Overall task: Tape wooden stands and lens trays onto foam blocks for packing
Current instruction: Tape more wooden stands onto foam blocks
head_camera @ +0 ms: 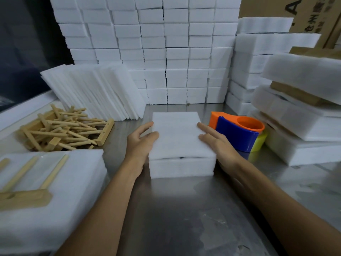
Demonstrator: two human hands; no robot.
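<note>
White foam block (177, 137) between both hands' grip, left hand (142, 143), right hand (215, 143), fingers straight.

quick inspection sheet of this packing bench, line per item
surface: metal table, scuffed, reflective
job's things: foam block in two layers at centre; wooden stands piled left; tape dispenser to its right
clutter: foam sheets leaning at back left
grippers: left hand and right hand, fingers extended, steady the block's sides
cables: nothing seen
surroundings: stacked foam wall; cardboard box
</note>
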